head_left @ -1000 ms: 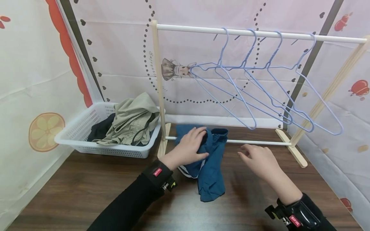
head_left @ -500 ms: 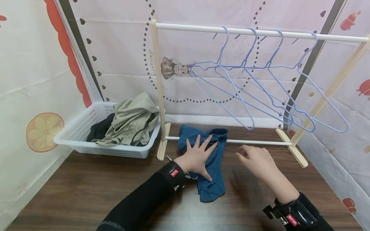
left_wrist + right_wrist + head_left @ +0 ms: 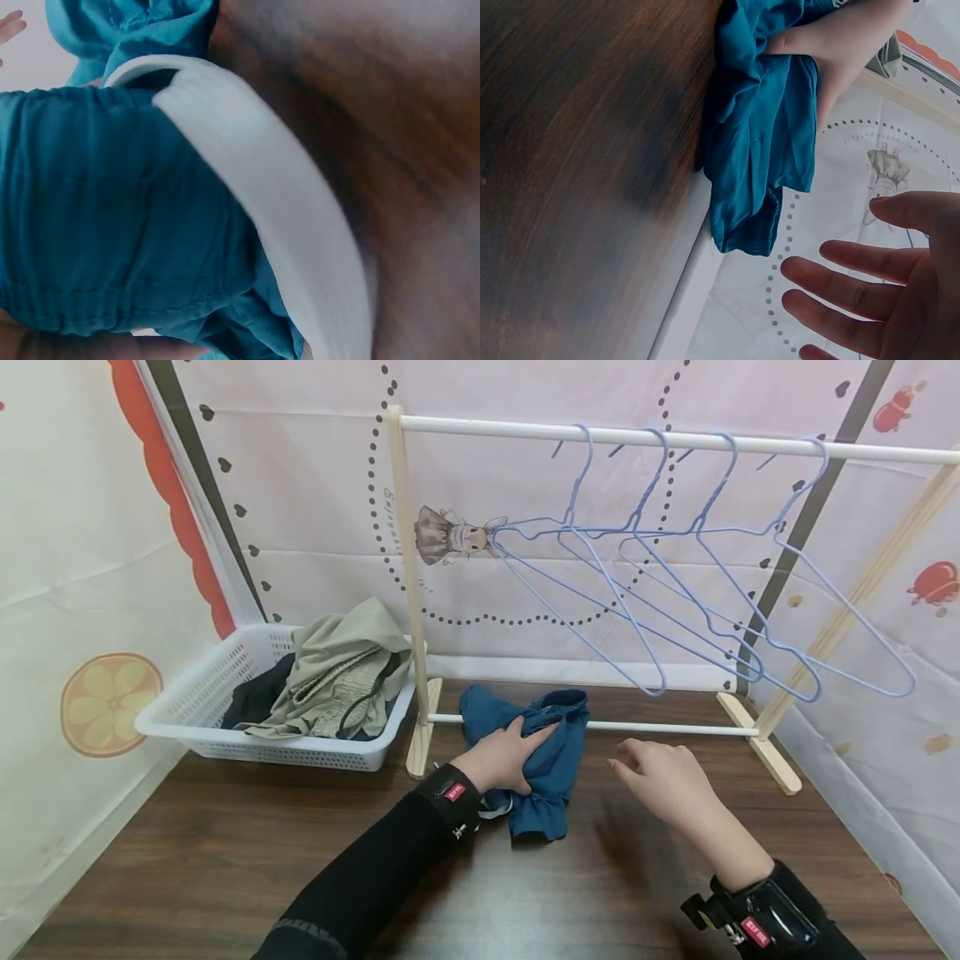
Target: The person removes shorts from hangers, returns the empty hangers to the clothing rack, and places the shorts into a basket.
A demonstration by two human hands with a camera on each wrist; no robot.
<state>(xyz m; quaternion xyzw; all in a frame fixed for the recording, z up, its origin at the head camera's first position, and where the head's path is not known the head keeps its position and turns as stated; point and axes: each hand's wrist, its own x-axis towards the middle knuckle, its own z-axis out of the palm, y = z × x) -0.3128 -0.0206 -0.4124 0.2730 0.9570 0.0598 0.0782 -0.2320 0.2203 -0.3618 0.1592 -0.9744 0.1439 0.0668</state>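
Note:
A bunched pair of blue pants (image 3: 558, 760) with a white drawstring lies on the table across the rack's lower bar. My left hand (image 3: 504, 758) grips its cloth from the left, thumb toward me and fingers spread over the top; folds gather between them. In the left wrist view the ribbed waistband (image 3: 127, 210) and the flat white drawstring (image 3: 277, 180) fill much of the picture. My right hand (image 3: 667, 781) hovers to the right of the pants, apart from them. Its fingers (image 3: 840, 289) are loosely extended and hold nothing in the right wrist view.
A white basket (image 3: 281, 752) at the left holds khaki clothing (image 3: 345, 677) and a dark garment (image 3: 258, 693). Several blue hangers (image 3: 637, 631) hang from the top bar (image 3: 495, 428) of the wooden rack. The rack's feet (image 3: 757, 743) stand on the brown table.
My left hand first slid rightward with fingers spread over the pants, then closed on the cloth. The lower leg drew up away from me and bunched. My right hand barely moved.

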